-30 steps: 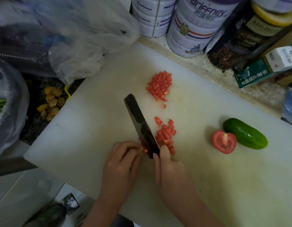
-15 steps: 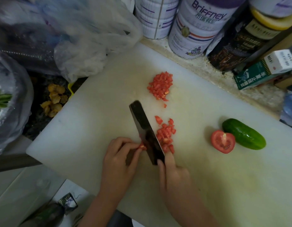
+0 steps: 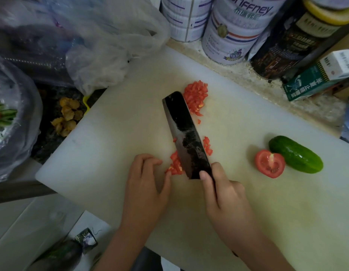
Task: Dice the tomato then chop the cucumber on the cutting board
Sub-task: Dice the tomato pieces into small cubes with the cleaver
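White cutting board (image 3: 248,212), diced tomato (image 3: 196,96), tomato half (image 3: 269,163), cucumber (image 3: 296,154)

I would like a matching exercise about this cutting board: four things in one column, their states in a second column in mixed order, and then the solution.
Things:
1. cleaver
2. cucumber
3. tomato half
4. far pile of diced tomato

States:
a. whole, not cut
b. lies with its cut face up
c. gripped by the right hand
d. small red cubes beside the blade tip

Pairs: 1-c, 2-a, 3-b, 4-d
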Demonstrator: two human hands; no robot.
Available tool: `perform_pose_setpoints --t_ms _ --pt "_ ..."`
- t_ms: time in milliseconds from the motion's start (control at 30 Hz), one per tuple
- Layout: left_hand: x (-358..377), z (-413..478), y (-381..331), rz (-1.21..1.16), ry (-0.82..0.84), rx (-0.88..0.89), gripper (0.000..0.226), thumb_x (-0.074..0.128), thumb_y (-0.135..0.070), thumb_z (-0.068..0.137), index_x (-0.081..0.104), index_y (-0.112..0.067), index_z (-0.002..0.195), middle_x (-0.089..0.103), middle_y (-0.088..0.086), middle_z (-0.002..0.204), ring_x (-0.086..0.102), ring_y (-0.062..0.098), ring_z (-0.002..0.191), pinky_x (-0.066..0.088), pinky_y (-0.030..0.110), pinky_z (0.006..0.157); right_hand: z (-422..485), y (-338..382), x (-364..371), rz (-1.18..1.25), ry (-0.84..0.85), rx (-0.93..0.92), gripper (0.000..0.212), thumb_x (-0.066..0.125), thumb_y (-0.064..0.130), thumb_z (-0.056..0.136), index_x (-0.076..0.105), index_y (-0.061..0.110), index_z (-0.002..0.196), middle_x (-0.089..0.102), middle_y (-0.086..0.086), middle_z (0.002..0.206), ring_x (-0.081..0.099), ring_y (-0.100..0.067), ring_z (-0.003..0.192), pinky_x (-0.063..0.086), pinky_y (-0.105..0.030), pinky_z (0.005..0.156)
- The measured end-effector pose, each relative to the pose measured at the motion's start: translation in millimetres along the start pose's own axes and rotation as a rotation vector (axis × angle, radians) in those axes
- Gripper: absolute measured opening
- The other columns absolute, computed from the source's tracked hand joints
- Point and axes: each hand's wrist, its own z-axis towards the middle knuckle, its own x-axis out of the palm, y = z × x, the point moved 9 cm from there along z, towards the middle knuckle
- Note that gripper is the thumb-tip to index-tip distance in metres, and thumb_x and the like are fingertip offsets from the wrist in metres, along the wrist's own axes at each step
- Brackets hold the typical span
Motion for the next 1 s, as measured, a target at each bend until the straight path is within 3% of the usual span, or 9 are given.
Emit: perform_pose_setpoints --t_ms 167,233,333,467,567,667,867,1000 --pt "-5.7 2.1 -11.6 -0.022 0.055 0.105 0.022 0.053 -0.027 0.091 0.063 -0.014 0.106 0.055 -0.004 0.106 0.056 0.007 0.086 0.047 0.018 0.074 -12.1 -3.4 4.5 -0.024 0.035 0.026 0.016 0.037 0.039 0.096 0.044 0.025 0.093 0.038 0.011 0.042 0.042 -0.002 0.040 0.018 -0.008 0.036" --pt "-2.3 0.6 -15.4 0.028 0.081 0.181 0.021 0.058 -0.023 0.090 0.067 -0.013 0.106 0.058 -0.002 0.104 0.058 0.010 0.088 0.050 0.023 0.073 -20.4 -7.8 9.3 -0.005 0.053 0.066 0.008 0.037 0.041 0.095 0.037 0.034 0.091 0.050 0.016 0.052 0.043 -0.004 0.041 0.020 -0.012 0.036" --pt "4.9 -1.1 -16.5 0.098 0.100 0.234 0.019 0.060 -0.023 0.090 0.070 -0.014 0.104 0.060 0.000 0.102 0.057 0.011 0.089 0.052 0.027 0.070 -28.7 -10.0 11.4 -0.027 0.045 0.061 0.013 0.034 0.044 0.097 0.028 0.043 0.085 0.052 0.018 0.056 0.043 -0.007 0.040 0.019 -0.014 0.035" --pt "7.6 -0.9 -16.9 0.114 0.095 0.255 0.012 0.060 -0.018 0.090 0.070 -0.013 0.096 0.062 0.000 0.096 0.057 0.012 0.084 0.049 0.028 0.070 -31.5 -13.4 12.5 -0.027 0.014 0.054 0.015 0.033 0.047 0.092 0.033 0.034 0.085 0.033 0.009 0.041 0.035 -0.007 0.036 0.013 -0.013 0.036" --pt "6.4 -1.4 -16.3 0.117 0.093 0.260 0.018 0.053 -0.021 0.092 0.069 -0.013 0.094 0.064 0.000 0.095 0.057 0.010 0.083 0.048 0.025 0.072 -31.5 -10.0 14.5 -0.045 0.019 0.033 0.016 0.035 0.043 0.095 0.036 0.029 0.086 0.024 0.017 0.044 0.029 -0.006 0.035 0.015 -0.017 0.036" --pt "5.0 -1.0 -18.3 0.118 0.091 0.260 0.021 0.051 -0.022 0.093 0.069 -0.012 0.094 0.064 0.000 0.095 0.058 0.011 0.083 0.048 0.025 0.070 -31.1 -6.6 16.6 -0.095 0.017 -0.010 0.015 0.036 0.037 0.096 0.040 0.024 0.090 0.021 0.018 0.047 0.023 -0.004 0.034 0.012 -0.011 0.038" --pt "7.7 3.3 -23.9 0.143 0.110 0.257 0.018 0.051 -0.021 0.091 0.067 -0.013 0.088 0.062 -0.001 0.092 0.055 0.010 0.081 0.048 0.023 0.066 -22.7 -7.5 30.4 -0.233 0.043 -0.002 0.020 0.032 0.035 0.096 0.042 0.017 0.098 0.033 0.011 0.043 0.038 -0.017 0.027 0.016 -0.022 0.030" --pt "9.7 5.4 -24.1 0.166 0.129 0.237 0.015 0.052 -0.021 0.088 0.065 -0.015 0.085 0.061 -0.003 0.088 0.052 0.008 0.076 0.042 0.018 0.062 -0.5 -2.1 36.3 -0.275 -0.008 0.002 0.026 0.030 0.035 0.097 0.045 0.014 0.099 0.047 0.000 0.042 0.044 -0.022 0.029 0.030 -0.028 0.026"
